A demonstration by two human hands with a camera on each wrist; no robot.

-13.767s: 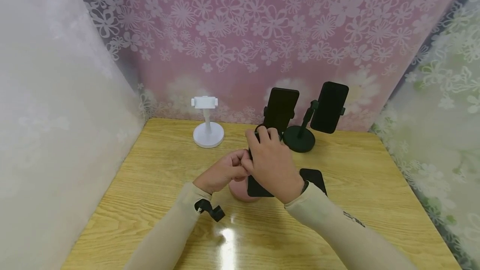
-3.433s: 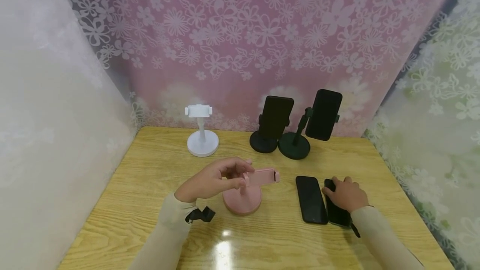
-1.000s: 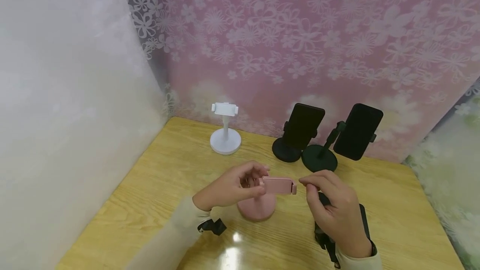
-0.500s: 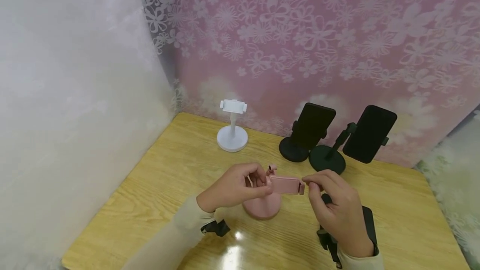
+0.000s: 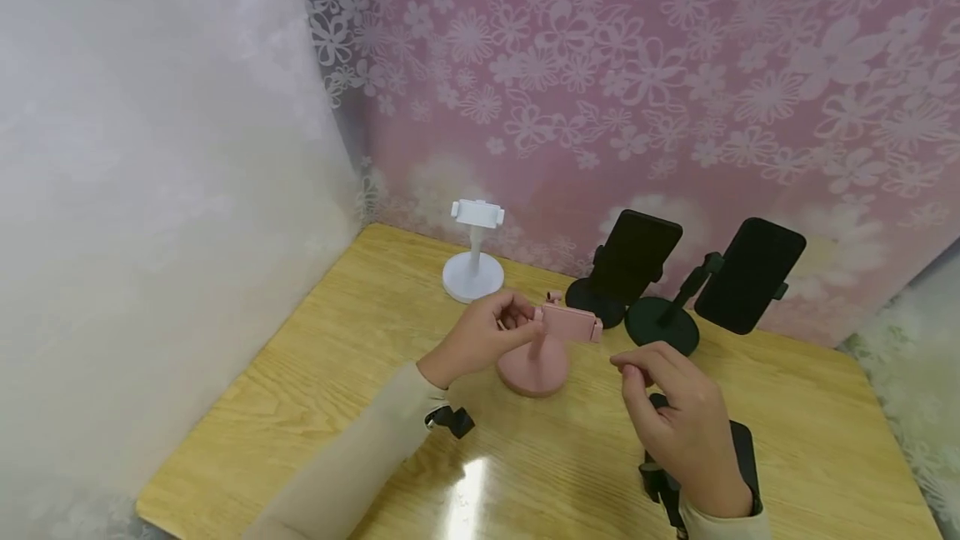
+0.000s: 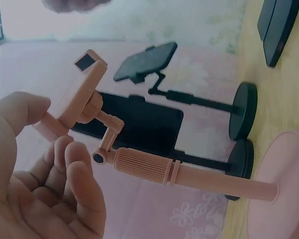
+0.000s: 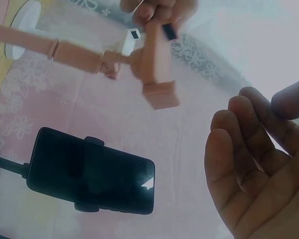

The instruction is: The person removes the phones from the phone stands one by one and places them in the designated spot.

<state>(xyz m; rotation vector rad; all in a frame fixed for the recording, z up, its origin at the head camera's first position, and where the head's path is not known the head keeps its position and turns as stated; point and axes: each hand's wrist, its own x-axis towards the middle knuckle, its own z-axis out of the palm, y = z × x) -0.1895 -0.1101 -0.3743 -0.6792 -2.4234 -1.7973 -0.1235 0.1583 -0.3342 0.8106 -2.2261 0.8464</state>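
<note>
My left hand (image 5: 483, 338) pinches the left end of the clamp on a pink phone stand (image 5: 534, 369). Thumb and forefinger meet at that end in the left wrist view, while the other fingers curl loosely beside the stand's hinge. No phone sits in the pink clamp, and the stand's round base is low over or on the table; which one is hard to tell. To the right, my right hand (image 5: 678, 419) hovers with loosely bent fingers (image 7: 222, 154) and holds nothing, apart from the clamp. Beneath it lie dark phones (image 5: 744, 452), partly hidden.
Behind stands a white phone stand (image 5: 474, 273) with a bare clamp. Further right, a black stand (image 5: 596, 298) and a dark green stand (image 5: 660, 323) each carry a black phone. A pink floral curtain (image 5: 570, 107) hangs behind the wooden table (image 5: 315, 357).
The pink stand has moved back towards the black stand with my left hand on its clamp. My right hand, earlier on a phone lying flat, then near the clamp, is now apart from it.
</note>
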